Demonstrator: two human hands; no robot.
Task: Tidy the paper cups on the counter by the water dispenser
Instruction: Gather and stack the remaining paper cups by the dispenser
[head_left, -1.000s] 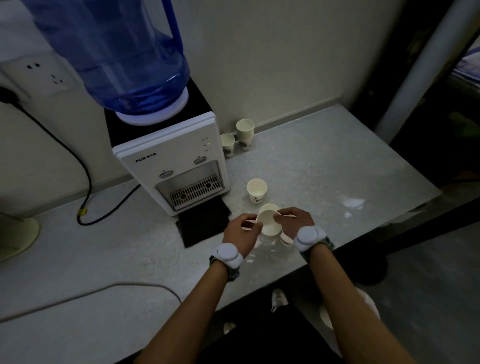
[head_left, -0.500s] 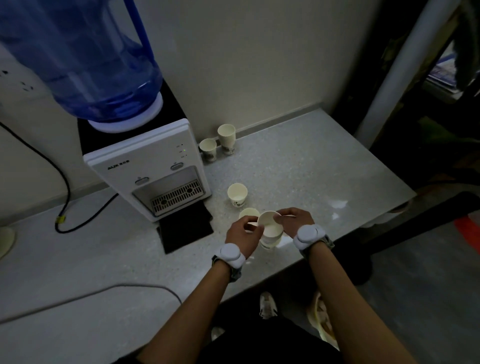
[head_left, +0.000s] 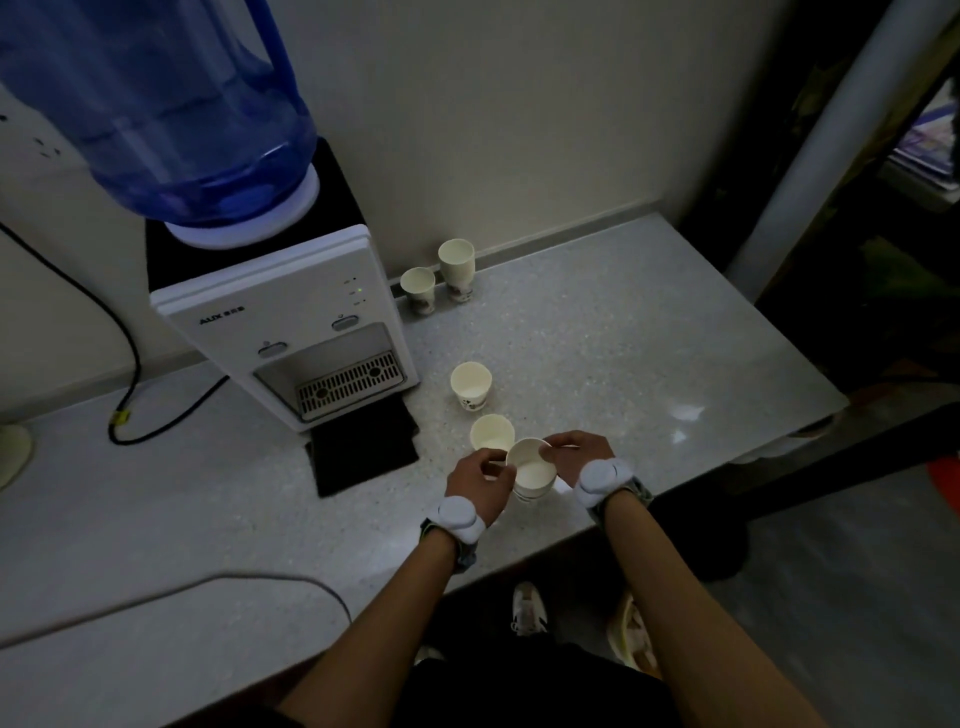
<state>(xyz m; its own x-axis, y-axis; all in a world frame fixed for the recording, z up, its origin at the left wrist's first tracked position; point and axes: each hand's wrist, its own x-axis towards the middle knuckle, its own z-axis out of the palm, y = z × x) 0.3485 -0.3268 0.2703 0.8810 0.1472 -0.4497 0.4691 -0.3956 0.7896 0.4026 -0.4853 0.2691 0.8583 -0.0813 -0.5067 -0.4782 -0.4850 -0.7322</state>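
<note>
Both hands hold a small stack of white paper cups (head_left: 531, 475) just above the counter's front edge. My left hand (head_left: 480, 486) grips its left side and my right hand (head_left: 576, 454) pinches the rim on the right. Another paper cup (head_left: 492, 434) stands right behind the stack, touching it or nearly so. A third cup (head_left: 470, 385) stands farther back, beside the water dispenser (head_left: 291, 332). Two more cups, a short one (head_left: 418, 288) and a taller stack (head_left: 456, 267), stand by the wall to the dispenser's right.
The grey speckled counter (head_left: 623, 364) ends at the right near a white pillar (head_left: 831, 135). A blue water bottle (head_left: 156, 104) tops the dispenser, and a black mat (head_left: 363, 452) lies in front of it. Black cables (head_left: 130, 364) run along the left.
The view shifted, so the dispenser sits more to the left. The held stack moved slightly toward me, uncovering the cup behind it. Both hands keep their grip.
</note>
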